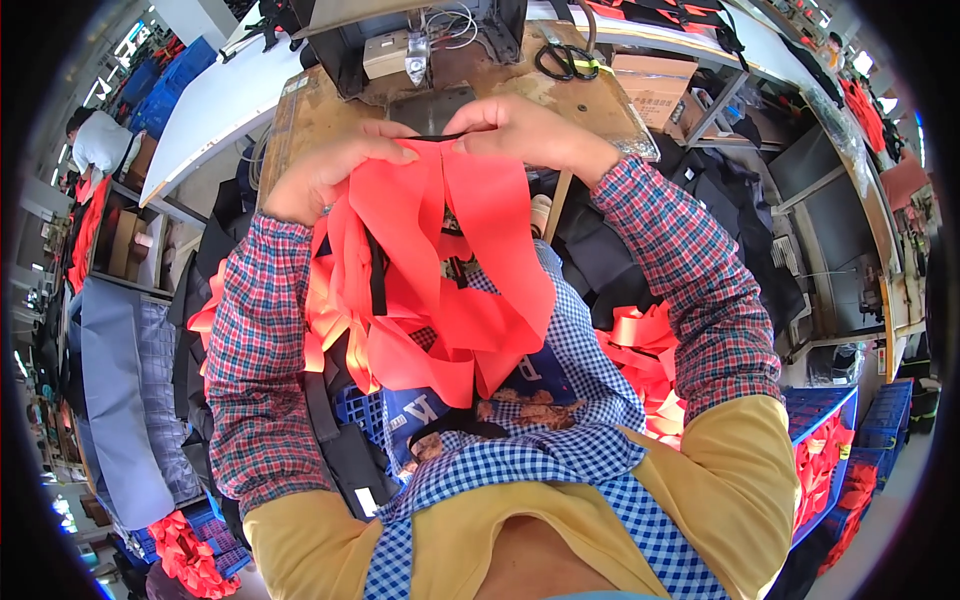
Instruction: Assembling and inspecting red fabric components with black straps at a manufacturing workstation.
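Observation:
My left hand (320,172) and my right hand (525,128) are raised together in front of the sewing machine (415,45), each pinching an end of a thin black strap (435,136) stretched between them. Wide orange fabric bands (470,250) hang from that strap in loops down over my blue checked apron (570,440). A black strap piece (377,275) runs among the orange loops. Both forearms wear red plaid sleeves.
A worn wooden worktable (310,105) holds the machine, with black scissors (565,62) and a cardboard box (655,85) at its right. Heaps of orange pieces lie at my right (650,360) and in blue crates (830,460). Another person (100,140) bends at the far left.

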Demonstrator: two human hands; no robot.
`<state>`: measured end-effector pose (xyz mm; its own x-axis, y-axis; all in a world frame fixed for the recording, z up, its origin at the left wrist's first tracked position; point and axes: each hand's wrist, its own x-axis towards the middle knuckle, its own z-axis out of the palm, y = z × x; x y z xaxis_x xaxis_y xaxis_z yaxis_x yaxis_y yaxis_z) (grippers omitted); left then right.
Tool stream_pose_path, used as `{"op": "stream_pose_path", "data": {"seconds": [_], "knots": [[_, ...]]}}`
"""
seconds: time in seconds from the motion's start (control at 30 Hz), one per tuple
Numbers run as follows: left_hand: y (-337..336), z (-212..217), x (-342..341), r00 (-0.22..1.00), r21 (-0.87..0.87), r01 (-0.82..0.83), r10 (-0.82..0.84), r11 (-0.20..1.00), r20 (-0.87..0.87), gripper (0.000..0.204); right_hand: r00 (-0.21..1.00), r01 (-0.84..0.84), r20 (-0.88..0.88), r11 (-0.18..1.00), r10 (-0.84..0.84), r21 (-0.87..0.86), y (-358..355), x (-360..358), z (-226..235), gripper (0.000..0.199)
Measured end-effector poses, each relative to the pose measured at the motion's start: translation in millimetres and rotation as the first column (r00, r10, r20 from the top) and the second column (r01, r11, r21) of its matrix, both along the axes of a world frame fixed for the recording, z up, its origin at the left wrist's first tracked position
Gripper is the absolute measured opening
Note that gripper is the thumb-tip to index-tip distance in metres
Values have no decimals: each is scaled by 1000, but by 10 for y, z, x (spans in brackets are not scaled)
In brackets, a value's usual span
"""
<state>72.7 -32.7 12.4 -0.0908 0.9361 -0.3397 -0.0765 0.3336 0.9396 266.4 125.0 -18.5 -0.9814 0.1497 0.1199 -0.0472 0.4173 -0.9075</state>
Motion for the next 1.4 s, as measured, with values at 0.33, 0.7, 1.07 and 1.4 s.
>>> {"op": "stream_pose_path", "data": {"seconds": [0.33,0.7,1.07,1.4], "knots": [[191,60,-251,998,23,-36,34,999,56,42,991,127,-14,973,-132,-194,259,-359,-105,22],[351,55,-480,979,46,-55,45,997,200,33,990,101,-41,878,-136,-468,376,-481,-63,26],[385,68,-445,994,147,39,-53,988,93,36,981,97,-98,856,-169,-507,336,-470,-48,21],[507,50,-518,999,140,33,-31,990,-16,37,975,120,-97,845,-198,-521,352,-498,-65,27]]}}
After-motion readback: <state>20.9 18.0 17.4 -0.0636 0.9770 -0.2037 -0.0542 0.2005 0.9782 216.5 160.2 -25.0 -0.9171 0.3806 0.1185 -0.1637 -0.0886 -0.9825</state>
